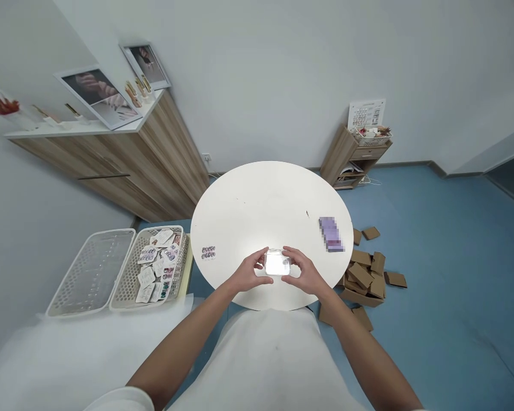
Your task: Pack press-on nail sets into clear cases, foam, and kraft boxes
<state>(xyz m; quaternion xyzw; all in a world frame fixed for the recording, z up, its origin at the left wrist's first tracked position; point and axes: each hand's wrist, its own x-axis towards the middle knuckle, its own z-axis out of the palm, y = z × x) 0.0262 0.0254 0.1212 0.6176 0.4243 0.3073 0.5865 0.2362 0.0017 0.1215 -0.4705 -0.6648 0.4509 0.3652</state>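
Between both hands, over the near part of the round white table (257,211), is a small clear box (277,263) with rounded corners and a bright glare on it. My left hand (252,271) grips its left side, thumb at the near edge and fingers at the far edge. On the right side my right hand (302,271) pinches it the same way. Whether anything lies inside the box is hard to see through the glare. A card of press-on nails (208,253) lies to the left on the table. A blurred purple pack (331,234) lies to the right.
Left of the table stands an open white basket (119,285) full of nail cards. Small brown cardboard boxes (362,277) are heaped on the floor at right. A tiny dark item (307,214) lies on the table. Wooden cabinets (171,148) stand behind left and right.
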